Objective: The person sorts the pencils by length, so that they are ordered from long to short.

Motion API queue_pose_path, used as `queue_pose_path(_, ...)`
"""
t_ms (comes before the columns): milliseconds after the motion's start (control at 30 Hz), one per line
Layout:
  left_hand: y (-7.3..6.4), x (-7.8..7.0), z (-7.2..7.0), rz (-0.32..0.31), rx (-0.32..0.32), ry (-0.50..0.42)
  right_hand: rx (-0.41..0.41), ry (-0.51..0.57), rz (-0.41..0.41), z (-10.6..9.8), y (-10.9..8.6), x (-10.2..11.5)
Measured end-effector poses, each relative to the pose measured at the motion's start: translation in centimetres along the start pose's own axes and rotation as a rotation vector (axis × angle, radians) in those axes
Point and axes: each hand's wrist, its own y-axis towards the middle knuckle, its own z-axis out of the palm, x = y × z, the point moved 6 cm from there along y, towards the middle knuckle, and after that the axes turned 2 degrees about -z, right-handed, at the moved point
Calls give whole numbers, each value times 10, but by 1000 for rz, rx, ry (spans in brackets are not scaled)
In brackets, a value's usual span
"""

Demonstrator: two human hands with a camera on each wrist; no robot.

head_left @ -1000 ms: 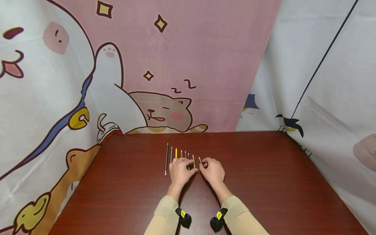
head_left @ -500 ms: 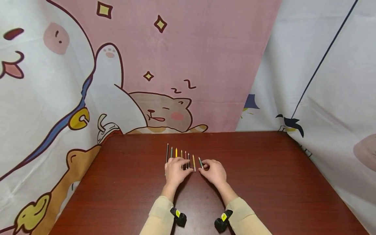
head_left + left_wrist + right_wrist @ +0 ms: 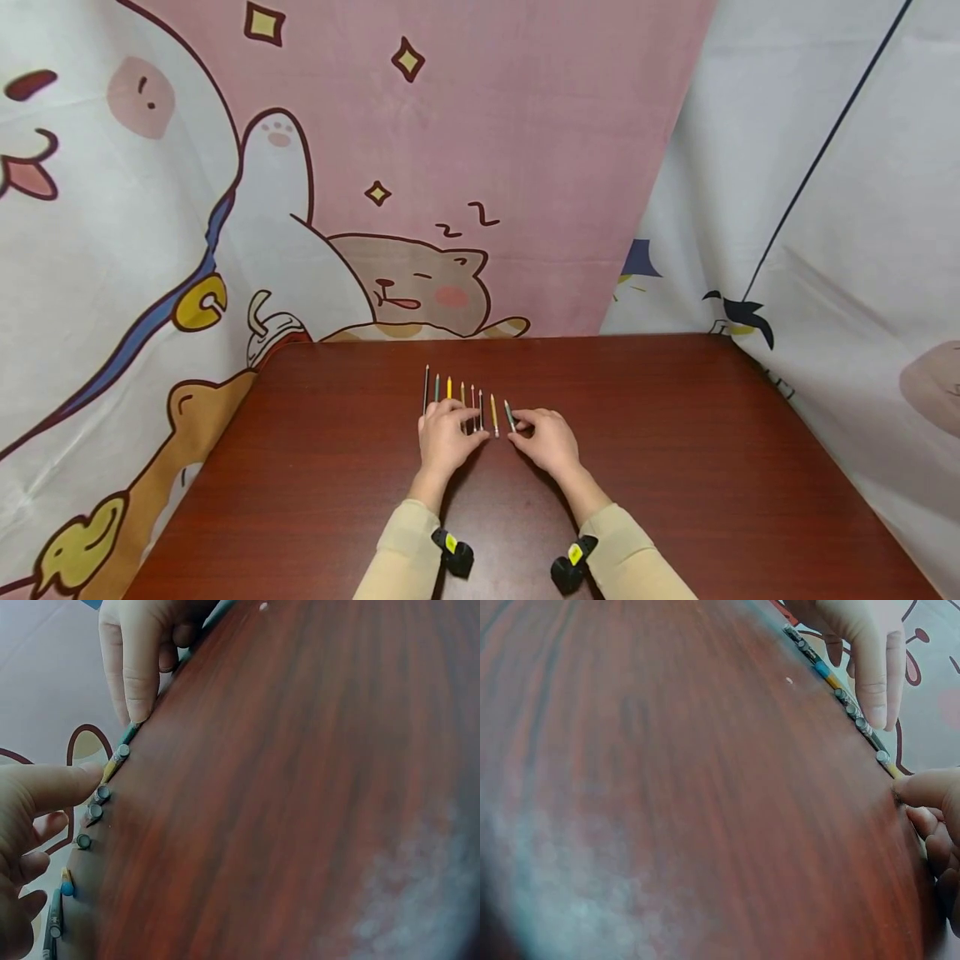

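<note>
A row of pencils lies side by side on the table, tips pointing away, longest at the left and shortest at the right. My right hand (image 3: 549, 439) pinches the short green pencil (image 3: 507, 407) at the right end, its tip leaning slightly left. My left hand (image 3: 444, 437) is spread low over the row, thumb and forefinger apart, hiding the lower parts of the long dark pencil (image 3: 427, 385), a teal pencil (image 3: 437, 387) and a yellow pencil (image 3: 449, 387). A yellow pencil with an eraser (image 3: 494, 414) lies between the hands. Several pencil ends (image 3: 861, 724) line up in the right wrist view.
The brown wooden table (image 3: 675, 467) reaches back to a cartoon-printed cloth (image 3: 555, 167). A white cloth (image 3: 825, 208) hangs along the right side. A small pale speck (image 3: 264, 607) lies on the table in the left wrist view.
My left hand has moved left, away from the eraser-tipped yellow pencil, uncovering its lower end. My right hand has shifted slightly right, still at the green pencil, which now stands a little straighter.
</note>
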Motion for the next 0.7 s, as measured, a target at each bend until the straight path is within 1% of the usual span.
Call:
queue_pose_path(200,1,2,1,-6,1,18,2,-5,-4,0,0,2)
queue_pose_path(533,0,5,4,-8,14,-1,-11,0,-3,1,0,2)
queue_pose_path(633,0,5,3,7,12,-5,-16,5,-6,2,0,2)
queue_pose_path(700,1,4,2,31,8,-12,-19,3,-9,2,-1,2)
